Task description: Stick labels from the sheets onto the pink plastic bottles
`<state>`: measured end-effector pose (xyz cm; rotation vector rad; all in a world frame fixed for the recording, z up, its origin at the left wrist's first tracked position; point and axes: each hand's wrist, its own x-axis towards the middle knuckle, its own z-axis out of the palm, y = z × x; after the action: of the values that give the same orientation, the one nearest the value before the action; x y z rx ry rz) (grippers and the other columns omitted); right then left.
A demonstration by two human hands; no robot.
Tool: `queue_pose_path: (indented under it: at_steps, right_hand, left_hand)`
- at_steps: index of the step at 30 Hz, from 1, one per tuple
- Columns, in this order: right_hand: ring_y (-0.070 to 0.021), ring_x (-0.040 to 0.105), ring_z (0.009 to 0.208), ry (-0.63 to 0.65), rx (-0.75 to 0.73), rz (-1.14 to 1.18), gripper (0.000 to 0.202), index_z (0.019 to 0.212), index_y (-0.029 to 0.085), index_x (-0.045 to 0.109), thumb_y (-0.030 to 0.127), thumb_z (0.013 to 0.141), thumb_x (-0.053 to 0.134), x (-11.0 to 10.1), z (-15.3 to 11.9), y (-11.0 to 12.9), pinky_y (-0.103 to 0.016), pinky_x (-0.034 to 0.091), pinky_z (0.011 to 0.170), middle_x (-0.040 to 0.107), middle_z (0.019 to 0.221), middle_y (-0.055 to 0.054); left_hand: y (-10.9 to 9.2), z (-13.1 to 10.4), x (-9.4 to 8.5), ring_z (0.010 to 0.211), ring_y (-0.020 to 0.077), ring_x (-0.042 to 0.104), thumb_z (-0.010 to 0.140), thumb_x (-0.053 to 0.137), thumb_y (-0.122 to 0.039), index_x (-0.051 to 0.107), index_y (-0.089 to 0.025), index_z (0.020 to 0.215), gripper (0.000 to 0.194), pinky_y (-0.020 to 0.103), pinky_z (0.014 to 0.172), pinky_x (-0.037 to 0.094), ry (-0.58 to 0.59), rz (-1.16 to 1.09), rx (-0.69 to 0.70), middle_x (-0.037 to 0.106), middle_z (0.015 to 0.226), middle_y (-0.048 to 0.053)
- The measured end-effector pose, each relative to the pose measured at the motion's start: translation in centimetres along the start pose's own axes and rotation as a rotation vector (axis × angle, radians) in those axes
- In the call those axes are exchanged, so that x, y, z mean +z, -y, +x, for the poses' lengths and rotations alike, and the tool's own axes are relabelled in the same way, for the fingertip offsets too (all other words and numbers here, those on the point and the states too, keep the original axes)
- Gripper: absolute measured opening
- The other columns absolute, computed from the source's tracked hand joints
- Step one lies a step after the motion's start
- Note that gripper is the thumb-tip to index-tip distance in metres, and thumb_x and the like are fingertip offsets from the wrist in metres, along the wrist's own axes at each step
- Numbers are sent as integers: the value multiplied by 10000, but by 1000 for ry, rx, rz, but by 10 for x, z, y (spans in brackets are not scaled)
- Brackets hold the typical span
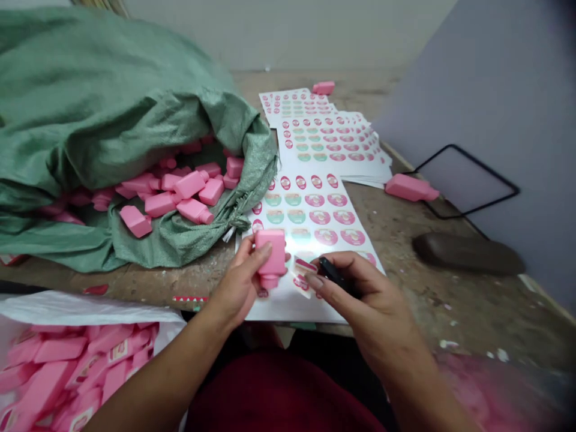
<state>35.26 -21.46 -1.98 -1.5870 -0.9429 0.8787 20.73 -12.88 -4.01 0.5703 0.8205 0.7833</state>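
Observation:
A small pink bottle [272,249], neck toward me, is gripped in my left hand [240,279], its thumb across the bottle's face. Just to its right, my right hand [360,285] pinches a small sticker piece [304,275] with pink print between thumb and fingers. A black tool [333,273] is also held in that hand; its far end is hidden by the fingers. Both hands are over a white sheet [321,225] printed with rows of pink and green oval stickers.
A green sack [112,108] of pink bottles lies left. Behind are more sticker sheets [333,141]. A white bag [90,309] of labelled bottles is lower left. On the right are a loose pink bottle [410,187], a black wire frame [488,153] and a dark oblong object [468,253].

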Motion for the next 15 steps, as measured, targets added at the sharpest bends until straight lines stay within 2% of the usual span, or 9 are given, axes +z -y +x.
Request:
queue_pose_path:
  at_steps: [3, 6, 10, 15]
  right_hand:
    - [-117, 578, 657, -7, -9, 112, 179, 832, 235, 638, 335, 761, 769, 11, 7, 2, -218, 477, 592, 640, 730, 38]
    - [-126, 609, 645, -7, -36, 198, 241, 889, 245, 588, 304, 739, 768, 18, 10, 4, -235, 508, 586, 651, 741, 43]
    - [-133, 613, 620, 23, -85, 167, 232, 903, 254, 564, 296, 752, 735, 19, 11, 3, -247, 517, 550, 650, 740, 39]
    - [-141, 620, 638, 23, -131, 103, 213, 907, 259, 554, 270, 765, 712, 19, 10, 4, -253, 522, 566, 639, 740, 37]
  left_hand:
    - [5, -9, 4, 814, 133, 644, 859, 691, -395, 611, -180, 1085, 322, 220, 709, 514, 66, -51, -21, 686, 953, 48]
    - [9, -15, 8, 883, 163, 647, 906, 612, -464, 604, -173, 1109, 355, 267, 770, 532, 100, -87, -56, 686, 1028, 74]
    - [9, -20, 10, 936, 191, 651, 922, 588, -456, 596, -180, 1101, 330, 302, 795, 541, 83, -91, -91, 683, 1057, 75]
    - [10, -22, 10, 943, 189, 649, 893, 636, -442, 598, -190, 1078, 315, 304, 829, 534, 64, -65, -52, 677, 1018, 50]
